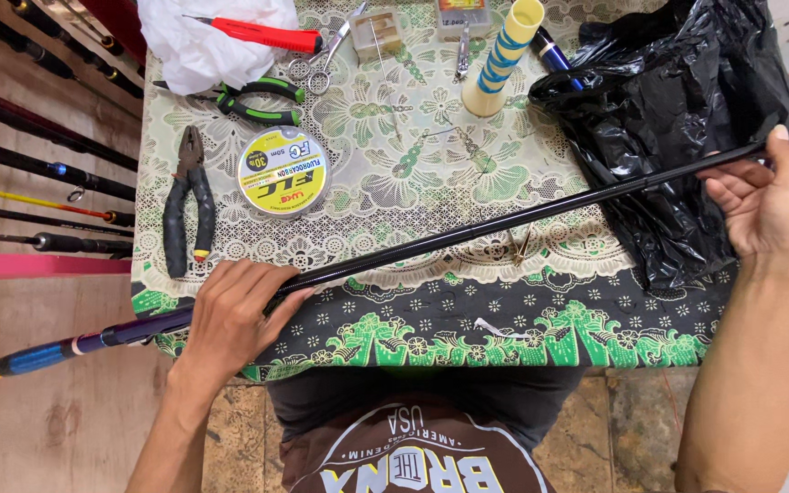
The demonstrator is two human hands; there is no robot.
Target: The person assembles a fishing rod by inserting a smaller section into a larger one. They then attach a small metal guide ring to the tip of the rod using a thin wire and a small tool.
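— Hands first: what is each one doing?

— Left hand (pixel 235 315) is wrapped around a long black fishing rod (pixel 504 219) near its thicker end, fingers curled tight over the shaft. Right hand (pixel 773 205) grips the same rod toward its thin end, thumb on top and fingers folded under it.

— And where does the rod lie?

— Between the two hands it runs slantwise above the patterned tablecloth (pixel 413 183). Past the left hand, outward, the handle turns purple, then blue. Just inside the right hand the shaft crosses a crumpled black plastic bag (pixel 678 100).

— What sits close to the left hand?

— Just beyond its knuckles lies a pair of black-handled pliers (pixel 184 205), and beside those a round spool of fishing line (pixel 283 172). Farther away are green-handled pliers (pixel 253 100), a red-handled cutter (pixel 262 35) on a white cloth (pixel 198 46), and small scissors (pixel 321 64).

— Anything between the hands?

— A cream tube with blue stripes (pixel 499 59) stands well beyond the rod.
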